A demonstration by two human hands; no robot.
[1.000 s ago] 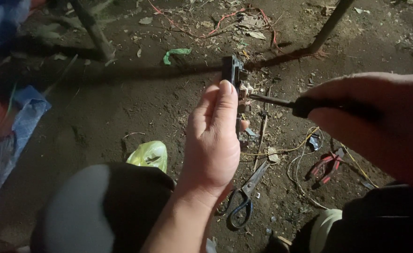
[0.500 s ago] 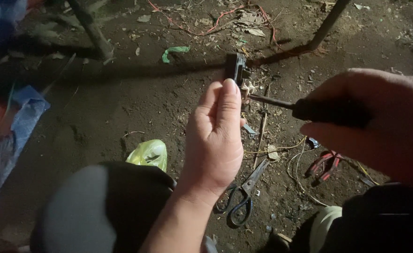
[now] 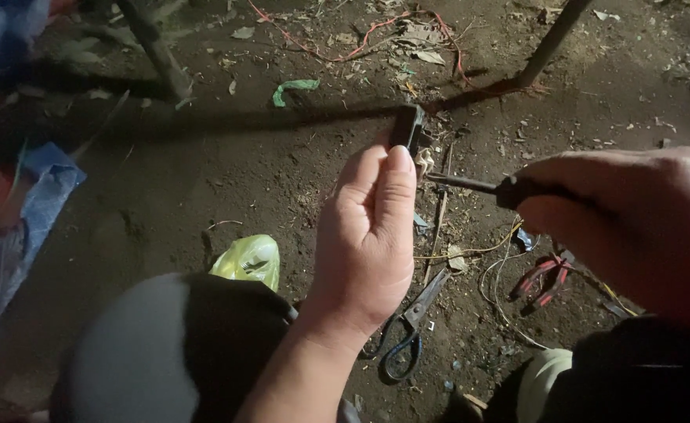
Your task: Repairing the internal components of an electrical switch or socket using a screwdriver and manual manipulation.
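The left hand (image 3: 364,235) holds a small black box-shaped part (image 3: 407,127) up over the dirt ground (image 3: 204,180), its fingers pinching the part near the bottom. The right hand (image 3: 635,223) is wrapped tight around a screwdriver (image 3: 478,186), and the tip sits right at the side of the part. I think the work on the part is in the middle, since the tool is at it now. Scissors (image 3: 407,329) and red-handled pliers (image 3: 545,278) lie on the ground below, untouched, with thin wires (image 3: 494,274) nearby.
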